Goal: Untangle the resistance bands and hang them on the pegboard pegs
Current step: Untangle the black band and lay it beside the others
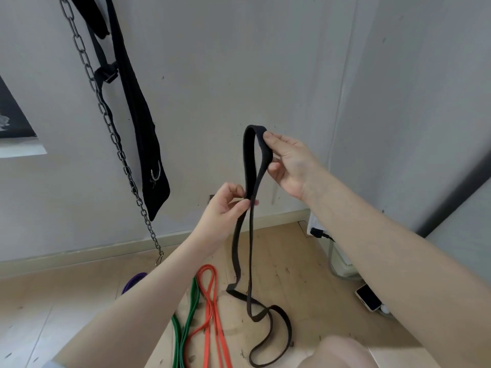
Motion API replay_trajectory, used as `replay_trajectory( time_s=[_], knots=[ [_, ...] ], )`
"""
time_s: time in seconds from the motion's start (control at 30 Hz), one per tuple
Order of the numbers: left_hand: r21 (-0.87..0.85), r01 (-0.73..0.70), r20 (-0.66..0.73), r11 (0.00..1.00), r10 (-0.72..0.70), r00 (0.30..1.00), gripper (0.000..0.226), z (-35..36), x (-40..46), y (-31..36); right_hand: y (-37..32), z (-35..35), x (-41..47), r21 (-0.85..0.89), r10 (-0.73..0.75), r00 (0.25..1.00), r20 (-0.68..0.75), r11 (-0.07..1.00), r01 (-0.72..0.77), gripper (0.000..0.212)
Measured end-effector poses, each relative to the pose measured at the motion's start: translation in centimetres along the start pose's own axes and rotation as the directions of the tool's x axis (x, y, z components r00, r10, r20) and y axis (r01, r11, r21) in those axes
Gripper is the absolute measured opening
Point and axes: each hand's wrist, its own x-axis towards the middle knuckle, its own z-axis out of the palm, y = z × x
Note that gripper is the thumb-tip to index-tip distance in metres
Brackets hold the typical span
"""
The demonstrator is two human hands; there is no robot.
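Bands on the floor below a wall

The black flat rubber band (249, 235) hangs right of the orange rubber band (212, 309) and green rubber band (190, 309) lying side by side on the wooden floor (292, 261); a steel chain (106, 115) hangs at left.

Mid-frame, your right hand (288, 163) pinches the black band's (240, 235) top loop; your left hand (225, 205) pinches it lower; orange band (212, 309) and green band (190, 314) lie bottom centre.

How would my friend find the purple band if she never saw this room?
Start at the metal chain hanging down the wall, and follow it to the wooden floor. Just below its end, the purple band peeks out from behind the person's left forearm. It is the only purple band; the others are green, orange and black.
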Motion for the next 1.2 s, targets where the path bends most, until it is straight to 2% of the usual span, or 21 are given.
replay_trajectory(
  time_s=[0.07, 0.13, 0.27, 0.33, 0.4, 0.5, 0.57, 0.63, 0.7, 0.8, 0.87, 0.97, 1.03, 1.07, 1.13, 1.2],
  knots=[
    [-0.043, 0.036, 0.028, 0.998, -0.035, 0.999, 0.004, 0.5, -0.2, -0.2, 0.3, 0.6, 0.0, 0.011, -0.010, 1.000, 0.011, 1.000, 0.010, 0.012],
    [-0.157, 0.083, 0.049, 0.984, -0.076, 0.996, 0.012, 1.0, -0.5, -0.4, 0.7, 0.9, 0.2, -0.028, -0.020, 1.000, 0.007, 0.999, 0.020, 0.012],
    [-0.416, 0.178, 0.110, 0.892, -0.145, 0.983, 0.008, 0.9, -0.9, -0.8, 1.0, 0.4, 0.8, -0.053, -0.038, 0.999, -0.037, 0.998, 0.036, 0.011],
    [-0.486, 0.209, 0.144, 0.849, -0.158, 0.977, 0.008, 0.5, -1.0, -1.1, 1.0, -0.1, 1.0, -0.051, -0.048, 0.997, -0.060, 0.998, 0.045, 0.010],
    [-0.498, 0.237, 0.171, 0.834, -0.173, 0.970, 0.011, 0.1, -1.1, -1.5, 1.3, -0.5, 1.1, -0.068, -0.045, 0.996, -0.078, 0.997, 0.040, 0.011],
    [-0.305, 0.231, 0.185, 0.924, -0.180, 0.966, 0.006, 0.4, -1.1, -1.7, 2.0, -0.6, 1.6, -0.143, -0.068, 0.996, -0.063, 0.988, 0.058, 0.010],
    [-0.230, 0.193, 0.123, 0.954, -0.168, 0.978, 0.007, 0.9, -0.7, -1.2, 2.7, -0.7, 1.9, -0.337, -0.163, 0.986, -0.029, 0.930, 0.143, 0.004],
    [-0.298, 0.154, -0.015, 0.942, -0.166, 0.986, 0.007, 1.1, 0.1, 0.1, 4.7, -1.8, 1.8, -0.490, -0.224, 0.974, -0.030, 0.853, 0.181, 0.034],
    [-0.461, 0.100, -0.140, 0.882, -0.184, 0.973, 0.008, 0.9, 1.5, 1.9, 7.9, -3.4, 0.9, -0.511, -0.092, 0.996, -0.013, 0.857, 0.072, 0.060],
    [-0.576, -0.003, -0.263, 0.818, -0.182, 0.948, 0.009, 0.0, 3.9, 5.0, 11.9, -5.4, -0.8, -0.693, 0.136, 0.985, 0.104, 0.720, -0.026, 0.049],
    [-0.594, -0.044, -0.305, 0.804, -0.174, 0.936, 0.009, -0.5, 4.7, 6.3, 12.7, -5.7, -1.9, -0.762, 0.180, 0.970, 0.163, 0.648, 0.008, 0.049],
    [-0.638, -0.103, -0.371, 0.763, -0.187, 0.910, 0.007, -2.0, 5.0, 6.9, 13.1, -6.0, -2.0, -0.818, 0.141, 0.978, 0.152, 0.573, 0.044, 0.036],
    [-0.646, -0.147, -0.451, 0.749, -0.219, 0.865, 0.010, -3.7, 5.0, 6.1, 12.6, -6.5, -2.0, -0.873, 0.098, 0.985, 0.139, 0.481, 0.076, 0.028],
    [-0.645, -0.165, -0.497, 0.746, -0.245, 0.832, 0.012, -4.8, 4.9, 5.1, 12.1, -7.2, -1.8, -0.880, 0.060, 0.992, 0.108, 0.469, 0.068, 0.029],
    [-0.642, -0.146, -0.560, 0.753, -0.330, 0.760, 0.016, -6.6, 4.3, 2.0, 10.4, -8.2, -1.7, -0.851, -0.036, 0.998, 0.047, 0.522, 0.059, 0.032],
    [-0.676, -0.054, -0.551, 0.735, -0.456, 0.699, 0.017, -7.2, 3.1, -2.1, 8.1, -8.5, -1.6, -0.833, -0.137, 0.989, 0.058, 0.540, 0.124, 0.027]
  ],
)
